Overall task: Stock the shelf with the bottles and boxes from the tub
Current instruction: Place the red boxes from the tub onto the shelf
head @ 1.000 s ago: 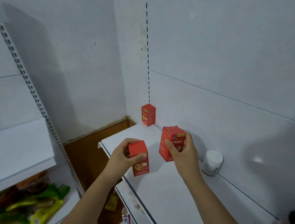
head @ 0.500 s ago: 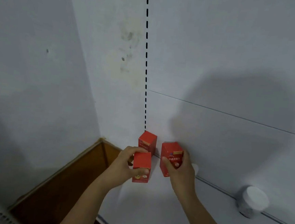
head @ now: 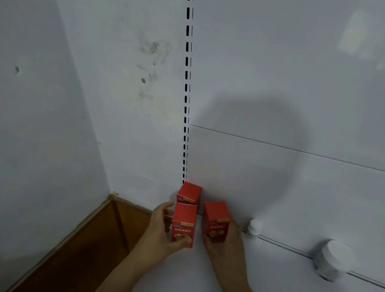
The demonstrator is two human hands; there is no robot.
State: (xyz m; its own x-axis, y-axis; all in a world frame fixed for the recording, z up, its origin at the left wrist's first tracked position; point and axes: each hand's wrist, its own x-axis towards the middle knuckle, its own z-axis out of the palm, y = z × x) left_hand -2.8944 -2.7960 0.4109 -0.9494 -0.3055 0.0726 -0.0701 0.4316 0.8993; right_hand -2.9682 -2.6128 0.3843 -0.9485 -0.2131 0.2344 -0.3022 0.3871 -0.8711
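The left hand [head: 159, 231] grips a red box [head: 183, 224], its thumb across the printed front near the bottom and its fingers [head: 165, 207] curled round the left side. The right hand [head: 222, 244] holds a second red box [head: 216, 221] from below and from the right; its fingers wrap behind the box and are mostly hidden, so how tightly they close cannot be told. Both held boxes stand upright, just beside each other, low over the white shelf [head: 198, 281]. A third red box [head: 189, 193] stands on the shelf behind the left one, against the white back panel [head: 277, 176] at the foot of a slotted upright [head: 186, 98].

Along the back edge to the right are a small white bottle [head: 254, 228] and, further right, a wider white jar [head: 333, 259], which seems to lie tilted. Left of the shelf is a brown wooden surface [head: 79, 252], meeting a scuffed white wall [head: 50, 110].

Count: three red boxes, two white containers.
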